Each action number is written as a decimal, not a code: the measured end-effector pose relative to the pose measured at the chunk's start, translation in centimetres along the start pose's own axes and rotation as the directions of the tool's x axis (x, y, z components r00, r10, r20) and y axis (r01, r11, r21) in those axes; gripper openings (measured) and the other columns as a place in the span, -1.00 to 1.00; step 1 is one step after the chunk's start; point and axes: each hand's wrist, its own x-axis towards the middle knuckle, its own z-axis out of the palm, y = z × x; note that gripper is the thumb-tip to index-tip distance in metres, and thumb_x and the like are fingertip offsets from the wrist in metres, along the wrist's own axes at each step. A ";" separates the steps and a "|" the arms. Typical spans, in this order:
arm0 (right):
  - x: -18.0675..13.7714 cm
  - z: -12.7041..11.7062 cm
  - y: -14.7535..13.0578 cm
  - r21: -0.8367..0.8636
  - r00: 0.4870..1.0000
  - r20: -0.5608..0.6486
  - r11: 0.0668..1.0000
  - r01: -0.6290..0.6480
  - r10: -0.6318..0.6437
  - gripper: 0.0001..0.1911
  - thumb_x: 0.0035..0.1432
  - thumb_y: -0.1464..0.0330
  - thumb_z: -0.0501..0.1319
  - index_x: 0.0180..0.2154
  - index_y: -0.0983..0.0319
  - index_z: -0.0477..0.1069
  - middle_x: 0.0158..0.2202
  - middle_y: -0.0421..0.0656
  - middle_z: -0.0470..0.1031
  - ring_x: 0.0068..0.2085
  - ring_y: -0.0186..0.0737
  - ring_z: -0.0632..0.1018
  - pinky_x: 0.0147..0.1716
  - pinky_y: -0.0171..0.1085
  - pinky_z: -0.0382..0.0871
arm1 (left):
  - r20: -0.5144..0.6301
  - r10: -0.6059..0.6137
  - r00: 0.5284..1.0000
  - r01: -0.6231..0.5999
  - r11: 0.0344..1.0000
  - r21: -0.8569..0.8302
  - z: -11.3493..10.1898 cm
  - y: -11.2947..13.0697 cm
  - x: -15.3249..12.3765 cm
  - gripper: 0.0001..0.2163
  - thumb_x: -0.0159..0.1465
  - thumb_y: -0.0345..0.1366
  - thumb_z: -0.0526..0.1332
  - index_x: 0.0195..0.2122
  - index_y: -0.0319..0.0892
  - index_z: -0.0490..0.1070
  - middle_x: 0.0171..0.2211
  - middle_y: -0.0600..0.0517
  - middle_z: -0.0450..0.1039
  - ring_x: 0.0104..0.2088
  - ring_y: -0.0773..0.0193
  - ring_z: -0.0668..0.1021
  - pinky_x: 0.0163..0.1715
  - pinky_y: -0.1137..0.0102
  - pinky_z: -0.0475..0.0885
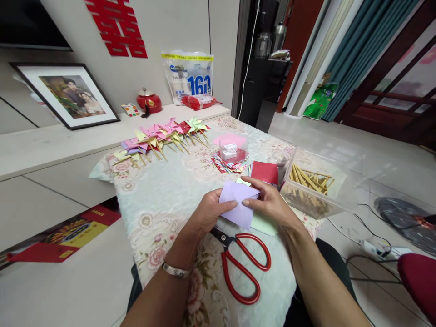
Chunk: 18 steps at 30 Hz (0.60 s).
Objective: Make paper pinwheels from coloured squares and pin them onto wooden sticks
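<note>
A lavender sheet of paper [240, 212] is held up between both hands above the table. My left hand [209, 206] pinches its left side, thumb on the front face. On the right side my right hand [267, 200] grips it the same way, with its index finger raised along the top edge. One corner of the paper looks folded over near the right thumb. Scissors with red handles [247, 268] lie just below, their blades partly hidden by the left hand. Pale green paper [264, 224] lies under the right hand, and red paper squares [265, 172] sit just beyond it.
Several paper pinwheels [163, 134] on sticks lie at the table's far left. A small clear container [233, 147] stands on patterned papers [225, 164]. At the right edge is a clear plastic box [289, 190] of wooden sticks [309, 179]. Cables [364, 218] run across the floor.
</note>
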 end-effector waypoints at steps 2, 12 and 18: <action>-0.1 0.0 0.0 -0.076 0.998 -0.017 0.995 0.058 -0.060 -0.31 0.07 0.30 0.41 0.24 0.09 0.33 0.06 -0.09 0.52 0.02 0.00 0.51 -0.02 -0.10 0.38 | -0.011 0.003 1.000 -0.003 1.000 0.012 -0.1 -0.1 0.0 -0.51 -0.01 -0.25 0.50 -0.05 -0.27 0.52 -0.22 -0.12 0.62 -0.30 0.12 0.62 -0.24 0.30 0.49; 0.0 0.0 -0.7 -0.495 0.881 0.006 0.764 0.413 -0.473 -0.40 0.18 0.30 0.35 0.24 0.00 0.32 0.28 -0.04 0.29 0.27 0.05 0.31 0.24 0.07 0.18 | -0.127 0.036 0.991 -0.037 0.999 -0.001 0.0 0.6 0.0 -0.55 -0.06 -0.29 0.52 -0.14 -0.30 0.53 -0.29 -0.09 0.62 -0.39 0.22 0.59 -0.31 0.35 0.49; -0.3 0.3 -0.9 -0.538 0.867 0.019 0.726 0.428 -0.497 -0.63 0.20 0.31 0.34 0.06 0.00 0.50 0.26 -0.07 0.32 0.26 0.08 0.29 0.21 0.11 0.20 | -0.159 0.070 0.985 -0.075 0.997 -0.025 -0.3 0.9 0.0 -0.53 -0.05 -0.30 0.51 -0.11 -0.31 0.51 -0.26 -0.10 0.62 -0.38 0.20 0.60 -0.28 0.31 0.50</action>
